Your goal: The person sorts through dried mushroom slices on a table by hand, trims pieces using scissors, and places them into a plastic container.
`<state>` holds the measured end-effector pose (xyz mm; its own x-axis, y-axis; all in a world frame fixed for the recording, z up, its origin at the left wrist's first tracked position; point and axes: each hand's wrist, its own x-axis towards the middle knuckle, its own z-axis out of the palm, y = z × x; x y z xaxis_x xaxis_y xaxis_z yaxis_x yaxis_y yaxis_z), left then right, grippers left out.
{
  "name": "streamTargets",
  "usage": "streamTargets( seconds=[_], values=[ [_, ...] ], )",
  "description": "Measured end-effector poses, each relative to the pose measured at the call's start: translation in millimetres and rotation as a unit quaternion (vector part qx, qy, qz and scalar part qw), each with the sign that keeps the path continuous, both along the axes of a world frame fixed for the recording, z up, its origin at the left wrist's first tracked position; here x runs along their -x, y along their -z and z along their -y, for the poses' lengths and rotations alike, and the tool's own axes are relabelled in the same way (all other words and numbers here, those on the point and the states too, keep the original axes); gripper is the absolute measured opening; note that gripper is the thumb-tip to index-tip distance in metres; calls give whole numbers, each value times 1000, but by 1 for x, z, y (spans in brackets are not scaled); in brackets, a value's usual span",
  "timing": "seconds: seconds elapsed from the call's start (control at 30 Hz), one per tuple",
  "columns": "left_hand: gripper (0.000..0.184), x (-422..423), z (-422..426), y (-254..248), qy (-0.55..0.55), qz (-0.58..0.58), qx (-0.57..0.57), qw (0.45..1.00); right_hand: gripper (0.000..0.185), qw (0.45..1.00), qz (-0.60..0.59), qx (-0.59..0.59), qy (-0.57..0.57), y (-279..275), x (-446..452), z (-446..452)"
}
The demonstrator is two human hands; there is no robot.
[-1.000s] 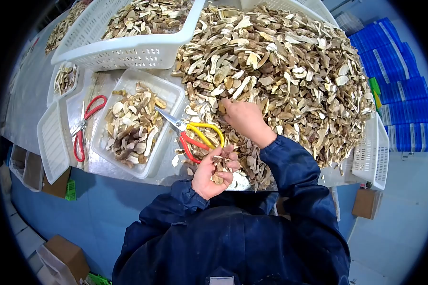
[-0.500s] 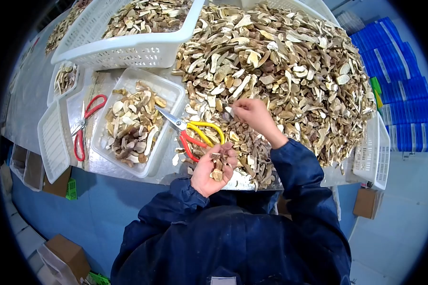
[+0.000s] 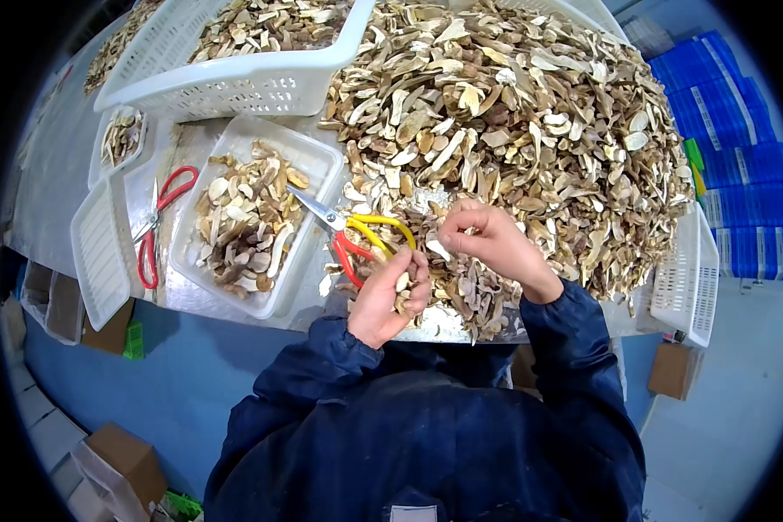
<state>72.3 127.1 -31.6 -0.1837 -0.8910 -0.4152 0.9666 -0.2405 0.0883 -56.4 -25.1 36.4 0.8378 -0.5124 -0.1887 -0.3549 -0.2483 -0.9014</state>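
My left hand (image 3: 391, 296) is curled round a few dried mushroom slices (image 3: 403, 291), close to the table's front edge. Just right of it, my right hand (image 3: 491, 244) pinches a small pale slice (image 3: 439, 250) between thumb and fingers. Both hands are over the near side of a large heap of dried slices (image 3: 496, 113). Scissors with red and yellow handles (image 3: 357, 235) lie beside my left hand, their blades over the rim of a white tray (image 3: 320, 161) that holds more slices.
A large white basket (image 3: 226, 91) with slices stands at the back left. Red-handled scissors (image 3: 154, 226) lie left of the tray, near a white lid-like tray (image 3: 100, 252). Another white basket (image 3: 689, 278) and stacked blue trays (image 3: 744, 165) are on the right.
My right hand has drawn back from the heap towards the right and nearer to me, with a pale slice in its fingers. My left hand's fingers have closed further round its slices.
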Motion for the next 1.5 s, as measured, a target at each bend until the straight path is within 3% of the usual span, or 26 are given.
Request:
streamTargets(
  seconds=[0.03,0.07,0.17,0.2,0.3,0.33,0.37,0.43,0.47,0.57,0.67,0.77,0.97,1.1,1.17,1.23,1.3,1.33,1.5],
  values=[
    [26,0,1,-3,12,90,28,996,11,997,7,67,-33,-2,0,-2],
    [25,4,2,-8,10,182,33,983,10,999,-25,25,1,-6,2,-7],
    [25,7,3,-2,62,348,68,933,12,991,-120,2,-51,-22,0,-15],
    [26,6,4,-8,80,389,94,913,13,996,-46,29,-74,-13,1,-18],
    [25,1,-4,3,78,353,95,928,14,988,-89,-128,17,-13,2,-22],
    [24,-2,-6,-5,52,389,102,914,16,984,-54,-158,62,-8,1,-26],
    [24,-5,-11,-4,28,377,74,923,15,986,-53,-132,84,-6,-3,-28],
    [23,-17,-25,-5,-16,350,23,936,15,992,5,102,69,7,-19,-38],
    [25,-23,-33,-13,-38,347,-13,937,16,989,18,130,64,10,-29,-44],
    [25,-42,-57,-1,-125,313,-10,942,41,941,-15,338,-1,34,-56,-65],
    [27,-56,-66,-1,-180,335,-33,924,55,880,-122,459,-18,53,-77,-77],
    [27,-59,-67,5,-200,331,-60,920,59,861,-174,477,-16,58,-89,-80],
    [32,-51,-49,2,-208,362,-50,907,50,905,-105,413,11,39,-71,-60],
    [33,-50,-33,1,-219,398,8,891,47,969,-98,198,110,-2,-36,-68],
    [33,-44,-22,-9,-229,413,-16,881,62,979,-152,80,111,-19,-18,-76],
    [34,-40,-16,-12,-224,443,3,868,72,987,-59,103,105,-6,2,-90],
    [33,-34,-7,-19,-227,458,12,859,79,991,-78,22,102,-6,13,-98],
    [33,-29,-4,-22,-223,450,16,865,81,992,-50,35,109,1,18,-104],
    [29,-4,2,-26,-176,464,42,867,77,990,-56,33,125,3,31,-113]
  ],
)
